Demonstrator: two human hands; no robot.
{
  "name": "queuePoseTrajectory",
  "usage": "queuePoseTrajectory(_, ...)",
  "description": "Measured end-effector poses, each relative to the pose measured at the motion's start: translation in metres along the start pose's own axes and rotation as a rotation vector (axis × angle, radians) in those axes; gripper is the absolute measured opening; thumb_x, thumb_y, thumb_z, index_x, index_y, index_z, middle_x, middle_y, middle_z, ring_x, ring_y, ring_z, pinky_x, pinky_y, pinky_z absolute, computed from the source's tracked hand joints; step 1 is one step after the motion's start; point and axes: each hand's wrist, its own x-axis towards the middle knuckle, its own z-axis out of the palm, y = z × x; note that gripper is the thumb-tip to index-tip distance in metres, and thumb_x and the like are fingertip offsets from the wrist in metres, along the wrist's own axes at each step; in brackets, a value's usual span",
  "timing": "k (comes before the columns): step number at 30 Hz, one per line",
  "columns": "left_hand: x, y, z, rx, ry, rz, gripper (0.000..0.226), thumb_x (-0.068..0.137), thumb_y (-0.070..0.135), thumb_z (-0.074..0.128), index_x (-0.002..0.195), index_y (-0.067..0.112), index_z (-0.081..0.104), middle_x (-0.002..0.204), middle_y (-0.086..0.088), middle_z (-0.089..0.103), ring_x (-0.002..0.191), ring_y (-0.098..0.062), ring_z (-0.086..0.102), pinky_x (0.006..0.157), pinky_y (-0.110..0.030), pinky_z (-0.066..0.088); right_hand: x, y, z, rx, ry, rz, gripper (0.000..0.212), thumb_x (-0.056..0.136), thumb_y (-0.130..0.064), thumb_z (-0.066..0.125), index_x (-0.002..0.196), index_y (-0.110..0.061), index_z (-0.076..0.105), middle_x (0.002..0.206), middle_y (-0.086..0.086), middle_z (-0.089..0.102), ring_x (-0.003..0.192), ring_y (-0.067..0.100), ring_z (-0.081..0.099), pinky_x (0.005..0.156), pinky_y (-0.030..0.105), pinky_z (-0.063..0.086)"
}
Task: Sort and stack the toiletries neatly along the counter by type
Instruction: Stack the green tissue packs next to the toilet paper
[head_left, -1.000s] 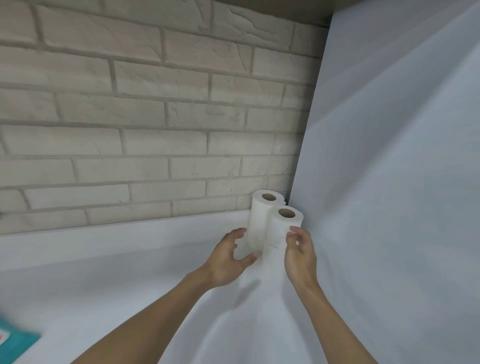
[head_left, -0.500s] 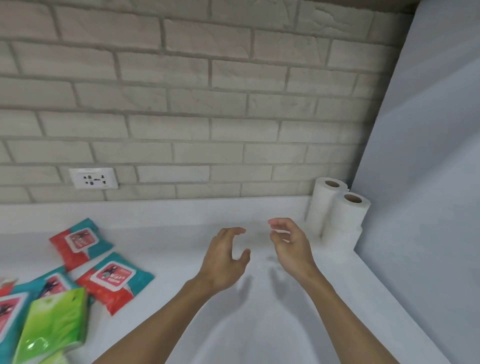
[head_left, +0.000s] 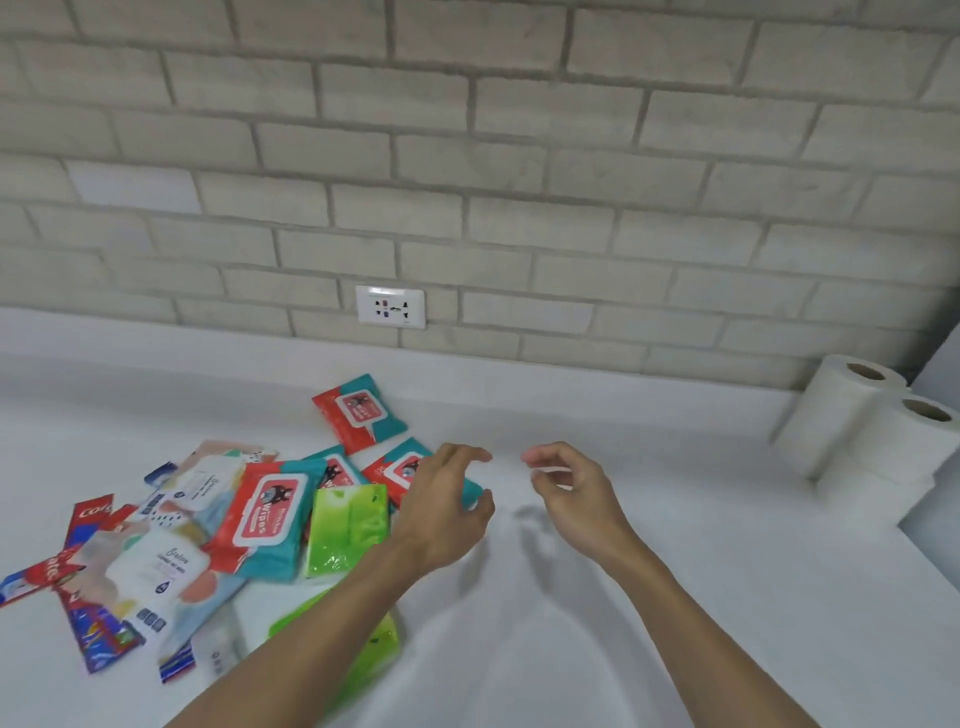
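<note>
From the head view, my left grip (head_left: 441, 512) hangs over the white tabletop (head_left: 649, 623) with its fingers loosely curled and the thumb apart, holding nothing. It is above the right edge of a flat red-and-teal wipes pack (head_left: 397, 467); I cannot tell whether it touches the pack. My right grip (head_left: 576, 499) is just beside it, to the right, also half curled and holding nothing, over bare tabletop.

The loose toiletries lie in a heap to the left of my left grip. A second red-and-teal wipes pack (head_left: 358, 413) lies apart at the back, near the wall. A larger red-and-teal pack marked "Wipes" (head_left: 270, 514) lies tilted in the middle of the heap. Touching its right edge is a bright green soft tissue pack (head_left: 348, 525), and another green pack (head_left: 376, 642) is partly hidden under my left forearm. Further left lie 2 pale pastel wipes packs (head_left: 166, 566), overlapping red toothpaste boxes (head_left: 88, 517).

White toilet paper rolls (head_left: 852, 415) stand upright in the right back corner, well apart from the heap, touching each other. A white wall socket (head_left: 390, 306) sits in the pale brick wall (head_left: 519, 156) above the tabletop.
</note>
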Motion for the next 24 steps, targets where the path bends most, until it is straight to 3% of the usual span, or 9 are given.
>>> queuePoseTrajectory(5,-0.015,-0.037,-0.029,0.053,0.039,-0.029,0.040,0.078,0.025,0.062,0.117,0.026,0.057,0.117,0.006,0.058,0.111,-0.018,0.052,0.096,-0.031,0.043,-0.003,-0.006,0.048,-0.016,-0.081,0.019,0.018,0.094,-0.009,0.054,0.100,-0.022,0.065,0.106,-0.012,0.065,0.093,0.006,0.061,0.062,0.007,0.046)
queuePoseTrajectory(9,-0.027,-0.056,-0.045,0.052,0.065,-0.065,0.039,0.079,0.024,0.064,0.118,0.026,0.059,0.116,0.004,0.059,0.110,-0.018,0.052,0.096,-0.034,0.043,-0.005,-0.009,0.083,0.005,-0.158,0.050,0.011,0.093,-0.013,0.059,0.098,-0.021,0.064,0.108,-0.001,0.066,0.078,0.003,0.065,0.061,0.014,0.050)
queuePoseTrajectory(11,-0.033,-0.069,-0.052,0.037,0.056,-0.094,0.040,0.080,0.022,0.066,0.120,0.024,0.058,0.119,0.004,0.058,0.113,-0.018,0.050,0.099,-0.035,0.042,-0.005,-0.008,0.101,0.003,-0.173,0.079,0.014,0.091,-0.013,0.059,0.097,-0.024,0.064,0.107,-0.002,0.066,0.079,0.007,0.067,0.067,0.020,0.054)
queuePoseTrajectory(14,-0.037,-0.085,-0.058,0.036,0.065,-0.142,0.042,0.080,0.021,0.067,0.120,0.024,0.056,0.122,0.003,0.056,0.116,-0.019,0.050,0.100,-0.036,0.043,-0.005,-0.001,0.122,-0.013,-0.231,0.162,0.015,0.089,-0.015,0.059,0.100,-0.025,0.062,0.111,-0.006,0.063,0.095,0.012,0.066,0.083,0.026,0.055)
queuePoseTrajectory(19,-0.043,-0.108,-0.067,0.039,0.056,-0.267,0.052,0.080,0.017,0.069,0.128,0.020,0.051,0.130,0.000,0.052,0.121,-0.020,0.046,0.099,-0.032,0.040,-0.004,0.004,0.151,-0.029,-0.268,0.254,0.024,0.091,-0.020,0.059,0.114,-0.024,0.053,0.113,-0.005,0.058,0.101,0.006,0.057,0.074,0.015,0.044)
queuePoseTrajectory(24,-0.050,-0.122,-0.066,0.039,0.046,-0.294,0.061,0.079,0.018,0.073,0.133,0.019,0.045,0.132,-0.002,0.050,0.121,-0.019,0.045,0.101,-0.035,0.042,0.002,0.002,0.170,0.023,-0.271,0.313,0.033,0.092,-0.022,0.059,0.123,-0.023,0.047,0.109,-0.001,0.057,0.095,0.007,0.058,0.069,0.016,0.047)
